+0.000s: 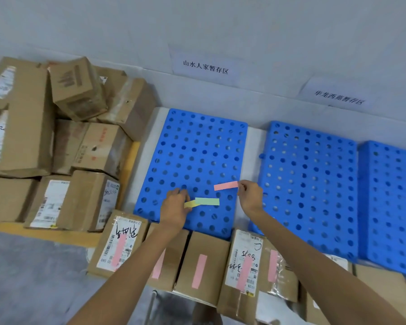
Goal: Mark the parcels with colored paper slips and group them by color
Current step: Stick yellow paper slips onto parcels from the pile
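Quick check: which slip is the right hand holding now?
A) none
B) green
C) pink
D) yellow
C: the right hand pinches the pink slip by its end, while the left hand holds the yellow slip and green slip.

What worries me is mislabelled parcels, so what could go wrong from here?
The right hand pinches the pink slip by one end; dropped, it might slip through a hole in the blue pallet. The left hand holds the green slip and yellow slip overlapped, so the wrong colour could get pulled.
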### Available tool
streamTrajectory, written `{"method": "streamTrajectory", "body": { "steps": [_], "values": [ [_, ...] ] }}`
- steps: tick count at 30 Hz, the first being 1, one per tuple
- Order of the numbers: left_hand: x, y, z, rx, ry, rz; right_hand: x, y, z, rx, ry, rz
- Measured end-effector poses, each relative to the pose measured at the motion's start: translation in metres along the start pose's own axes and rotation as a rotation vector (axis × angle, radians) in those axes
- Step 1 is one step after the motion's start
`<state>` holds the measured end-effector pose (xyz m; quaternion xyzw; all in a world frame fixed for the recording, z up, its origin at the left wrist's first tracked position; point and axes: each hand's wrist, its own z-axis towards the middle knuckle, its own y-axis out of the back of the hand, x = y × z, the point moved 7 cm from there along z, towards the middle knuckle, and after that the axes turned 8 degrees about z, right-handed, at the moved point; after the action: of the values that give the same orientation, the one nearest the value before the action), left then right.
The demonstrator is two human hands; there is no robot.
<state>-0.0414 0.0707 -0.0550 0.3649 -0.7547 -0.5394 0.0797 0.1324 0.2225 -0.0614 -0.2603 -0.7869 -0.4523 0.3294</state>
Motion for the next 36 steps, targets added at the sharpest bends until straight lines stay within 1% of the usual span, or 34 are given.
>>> {"method": "streamTrajectory", "body": {
  "steps": [3,6,9,11,13,14,16,19,22,23,27,30,31,32,34,35,36],
  "values": [
    [0.010,0.012,-0.005,-0.010,0.039,0.028,0.005,-0.002,-0.002,0.020,0.011,-0.097],
    [0.024,0.026,-0.015,-0.064,0.107,-0.016,0.014,0.004,-0.015,0.051,0.076,-0.224],
    [0.033,0.044,-0.030,-0.168,0.166,-0.157,0.031,0.014,-0.034,0.041,0.191,-0.180],
    [0.026,0.062,-0.044,-0.264,0.156,-0.237,0.042,0.021,-0.048,0.068,0.245,-0.089],
    [0.004,0.083,-0.061,-0.363,0.101,-0.321,0.056,0.028,-0.066,0.158,0.256,0.073],
    [-0.013,0.095,-0.072,-0.406,0.054,-0.373,0.064,0.035,-0.076,0.215,0.238,0.178],
    [-0.057,0.118,-0.098,-0.484,-0.094,-0.449,0.082,0.055,-0.100,0.309,0.192,0.387],
    [-0.131,0.134,-0.142,-0.500,-0.265,-0.545,0.094,0.107,-0.133,0.386,0.149,0.632],
    [-0.198,0.131,-0.183,-0.444,-0.303,-0.706,0.082,0.181,-0.163,0.407,0.159,0.770],
    [-0.220,0.127,-0.196,-0.411,-0.290,-0.801,0.073,0.209,-0.171,0.392,0.168,0.799],
    [-0.313,0.100,-0.257,-0.226,-0.250,-1.307,0.027,0.322,-0.207,0.291,0.249,0.839],
    [-0.378,0.075,-0.300,-0.122,-0.244,-1.472,-0.006,0.397,-0.235,0.205,0.351,0.781],
    [-0.396,0.067,-0.312,-0.096,-0.239,-1.493,-0.016,0.418,-0.244,0.149,0.395,0.727],
    [-0.412,0.059,-0.322,-0.077,-0.229,-1.504,-0.024,0.440,-0.253,0.059,0.467,0.615],
    [-0.443,0.043,-0.340,-0.042,-0.211,-1.511,-0.035,0.478,-0.278,-0.179,0.673,0.269],
    [-0.451,0.037,-0.345,-0.032,-0.205,-1.510,-0.035,0.485,-0.291,-0.280,0.776,0.125],
    [-0.463,0.029,-0.350,-0.019,-0.200,-1.504,-0.040,0.495,-0.303,-0.356,0.841,0.019]
  ]
}}
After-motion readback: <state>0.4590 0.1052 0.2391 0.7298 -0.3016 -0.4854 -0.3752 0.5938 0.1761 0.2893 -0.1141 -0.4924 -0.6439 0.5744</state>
